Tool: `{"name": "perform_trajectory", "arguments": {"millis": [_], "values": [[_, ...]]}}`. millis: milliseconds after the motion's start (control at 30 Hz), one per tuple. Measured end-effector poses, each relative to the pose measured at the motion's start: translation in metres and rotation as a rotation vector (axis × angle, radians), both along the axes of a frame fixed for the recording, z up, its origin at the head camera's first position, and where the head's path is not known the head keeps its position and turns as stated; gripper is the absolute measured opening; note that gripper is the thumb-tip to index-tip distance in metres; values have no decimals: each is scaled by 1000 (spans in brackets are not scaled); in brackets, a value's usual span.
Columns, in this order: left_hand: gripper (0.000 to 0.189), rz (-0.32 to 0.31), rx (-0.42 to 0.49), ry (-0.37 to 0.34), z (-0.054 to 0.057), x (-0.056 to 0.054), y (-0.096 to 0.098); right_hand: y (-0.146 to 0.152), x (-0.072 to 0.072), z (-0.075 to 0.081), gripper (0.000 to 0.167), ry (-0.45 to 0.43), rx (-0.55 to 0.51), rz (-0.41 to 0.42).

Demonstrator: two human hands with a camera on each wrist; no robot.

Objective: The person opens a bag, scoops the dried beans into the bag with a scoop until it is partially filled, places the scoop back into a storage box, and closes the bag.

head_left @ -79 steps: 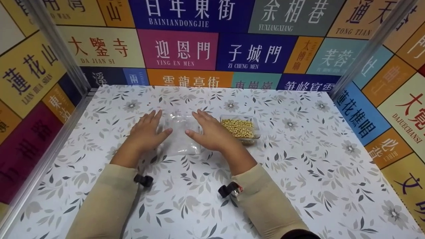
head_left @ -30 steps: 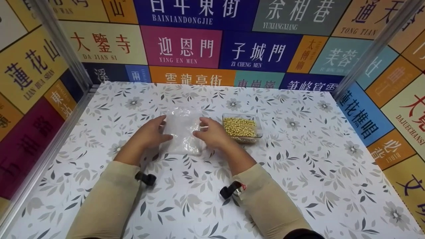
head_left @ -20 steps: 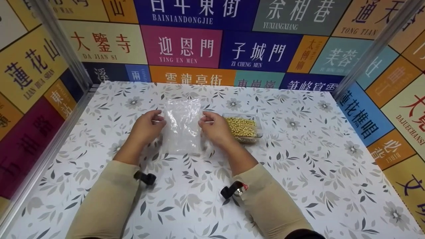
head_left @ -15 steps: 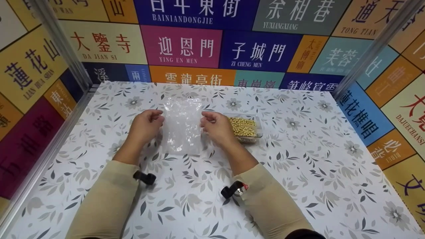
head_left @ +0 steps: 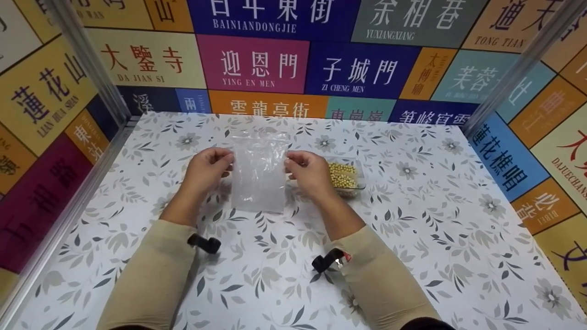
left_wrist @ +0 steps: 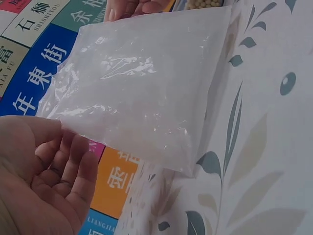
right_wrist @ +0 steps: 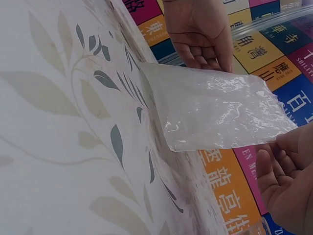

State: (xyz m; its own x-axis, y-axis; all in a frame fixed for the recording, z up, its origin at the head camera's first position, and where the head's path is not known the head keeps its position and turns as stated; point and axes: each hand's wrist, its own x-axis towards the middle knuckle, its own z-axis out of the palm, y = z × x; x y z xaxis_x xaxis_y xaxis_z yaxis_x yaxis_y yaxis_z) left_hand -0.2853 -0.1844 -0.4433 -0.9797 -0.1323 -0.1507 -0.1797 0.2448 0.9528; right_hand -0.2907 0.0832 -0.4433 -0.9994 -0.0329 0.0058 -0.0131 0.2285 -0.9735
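A clear plastic zip bag (head_left: 259, 176) stands between my two hands, tilted up with its lower end near the table. Its left edge is pinched between thumb and forefinger of my left hand (head_left: 207, 172). On the opposite edge my right hand (head_left: 311, 174) pinches the bag the same way. In the left wrist view the bag (left_wrist: 142, 88) looks flat and slightly wrinkled, its lower edge close to the cloth. Right behind my right hand is a clear plastic box (head_left: 360, 178) of yellow beans (head_left: 344, 175), partly hidden by that hand.
A white cloth (head_left: 257, 275) with grey flowers and leaves covers the table. Colourful sign panels (head_left: 257, 64) stand along the back and both sides. A clear corner post (head_left: 91, 59) rises at the back left.
The bag lay flat earlier, with both hands spread over it. My hands have since curled at its sides, and its far end has come up off the table.
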Motion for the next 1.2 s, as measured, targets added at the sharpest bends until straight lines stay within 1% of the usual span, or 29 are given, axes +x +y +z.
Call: {"name": "perform_trajectory", "arguments": {"millis": [67, 200, 333, 467, 567, 633, 700, 800, 1000, 1100, 1200], "values": [[25, -5, 20, 11, 1, -2, 4, 5, 0, 3, 20, -4, 0, -3], [25, -17, 15, 27, 3, -4, 15, 19, -1, 8, 20, -33, 21, -18], [22, -39, 11, 42, 4, -6, 32, 37, 0, 10, 19, -35, 28, -40], [19, -69, 35, 89, 7, -6, 51, 55, 3, 13, 20, 18, 4, -43], [19, -76, 65, 140, 10, -7, 65, 68, 6, 14, 22, 57, -15, -34], [18, -82, 79, 170, 12, -8, 74, 77, 7, 15, 23, 65, -31, -29], [18, -87, 79, 183, 13, -10, 81, 85, 9, 16, 25, 69, -36, -25], [19, -93, 69, 182, 15, -13, 94, 97, 10, 16, 25, 64, -48, -28], [25, -59, 97, 154, 16, -19, 111, 109, 8, 14, 23, 43, -50, -47], [26, -36, 108, 160, 15, -19, 114, 110, 9, 13, 24, 52, -58, -30], [24, -23, 101, 176, 12, -19, 114, 109, 11, 13, 25, 79, -70, -3]]}}
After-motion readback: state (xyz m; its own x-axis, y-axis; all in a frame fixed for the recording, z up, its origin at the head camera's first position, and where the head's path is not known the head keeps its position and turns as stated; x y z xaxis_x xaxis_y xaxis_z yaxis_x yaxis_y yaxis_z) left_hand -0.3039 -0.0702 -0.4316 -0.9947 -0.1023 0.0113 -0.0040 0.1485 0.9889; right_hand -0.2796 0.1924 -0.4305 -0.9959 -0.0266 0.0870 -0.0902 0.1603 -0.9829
